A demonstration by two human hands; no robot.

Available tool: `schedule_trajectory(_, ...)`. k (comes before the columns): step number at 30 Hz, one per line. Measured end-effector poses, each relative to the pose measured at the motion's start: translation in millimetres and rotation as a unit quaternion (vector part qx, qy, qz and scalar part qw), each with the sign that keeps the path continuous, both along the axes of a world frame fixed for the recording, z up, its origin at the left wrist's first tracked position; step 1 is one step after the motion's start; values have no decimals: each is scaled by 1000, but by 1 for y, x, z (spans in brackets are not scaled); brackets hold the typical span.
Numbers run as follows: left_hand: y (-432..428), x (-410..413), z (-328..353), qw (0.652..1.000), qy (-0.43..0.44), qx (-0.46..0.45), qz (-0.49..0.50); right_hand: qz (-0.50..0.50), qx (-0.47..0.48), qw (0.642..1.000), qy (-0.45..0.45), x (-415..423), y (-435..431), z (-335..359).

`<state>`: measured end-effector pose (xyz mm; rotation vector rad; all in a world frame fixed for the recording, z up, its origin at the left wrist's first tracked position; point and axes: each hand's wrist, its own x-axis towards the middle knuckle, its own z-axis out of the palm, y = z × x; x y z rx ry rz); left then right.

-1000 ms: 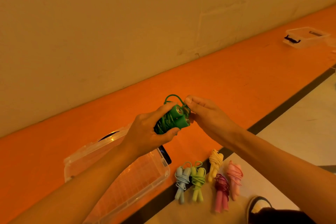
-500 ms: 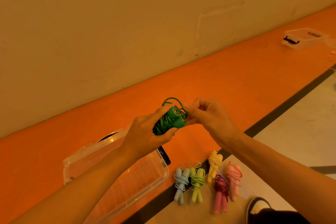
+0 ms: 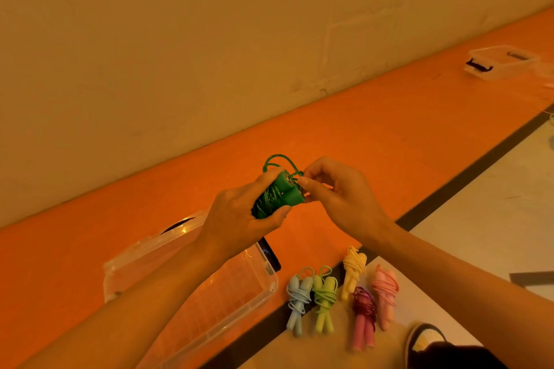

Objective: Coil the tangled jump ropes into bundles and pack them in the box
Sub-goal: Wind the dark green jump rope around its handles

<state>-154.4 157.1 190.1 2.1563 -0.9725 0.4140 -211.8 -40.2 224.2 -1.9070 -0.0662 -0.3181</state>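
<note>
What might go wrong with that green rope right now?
If the right hand loses the cord it pinches at the handle tops, the wraps on the green rope may spring loose. The left hand grips the bundle in mid-air: a drop could land it outside the clear box, among the finished bundles.

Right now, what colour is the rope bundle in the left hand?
Green: the coiled jump rope bundle shows best in head view.

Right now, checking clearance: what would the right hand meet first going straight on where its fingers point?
The right hand would probably meet the green jump rope in the left hand.
</note>
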Motion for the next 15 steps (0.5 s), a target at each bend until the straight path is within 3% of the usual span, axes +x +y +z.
schedule_trajectory(5,1,7,2,993,110,-6,32,-33,-198,978,-63,-1,-13,3)
schedule_trajectory(8,14,12,1,996,75,28,28,-8,-268,962,-60,-3,-34,11)
schedule_trajectory(10,12,7,-1,996,75,30,22,-1,-253,967,-31,-5,-40,12)
schedule_trajectory(15,3,1,-3,994,101,17,33,-33,-74,996,33,-2,-30,11)
